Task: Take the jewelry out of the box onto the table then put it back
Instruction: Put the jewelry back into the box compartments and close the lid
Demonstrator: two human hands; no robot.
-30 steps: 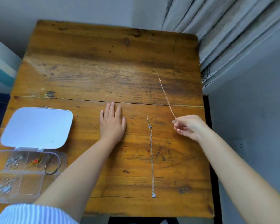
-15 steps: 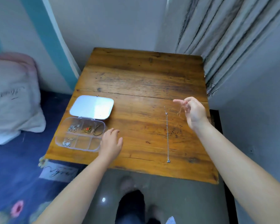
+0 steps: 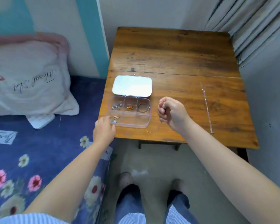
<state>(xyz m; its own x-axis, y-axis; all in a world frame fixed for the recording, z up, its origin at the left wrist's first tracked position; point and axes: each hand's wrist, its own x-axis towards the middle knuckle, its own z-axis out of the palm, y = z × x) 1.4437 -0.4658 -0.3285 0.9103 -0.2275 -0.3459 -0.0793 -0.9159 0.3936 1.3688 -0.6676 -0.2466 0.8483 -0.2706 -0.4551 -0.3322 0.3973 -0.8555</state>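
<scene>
A clear plastic jewelry box (image 3: 145, 121) with several compartments lies open at the wooden table's (image 3: 176, 54) left front, its white lid (image 3: 132, 85) flat behind it. Inside are silver pieces, a red and gold piece (image 3: 129, 108) and a gold ring-shaped bangle (image 3: 143, 107). My right hand (image 3: 171, 113) is closed on a thin rose-gold necklace just right of the box; its loose end (image 3: 152, 129) trails on the table by the box's front. My left hand (image 3: 103, 130) touches the box's front left corner. A silver necklace (image 3: 207, 109) lies stretched out at the right.
A bed with a blue floral cover (image 3: 31, 159) and a white pillow (image 3: 26, 78) stands left of the table. Grey curtains (image 3: 249, 21) hang at the back right. My feet (image 3: 126, 178) are on the floor before the table's front edge.
My right hand carried the rose-gold necklace from the table's right side leftward to beside the box. My left hand left the tabletop and reached the box's front corner. The view pulled back.
</scene>
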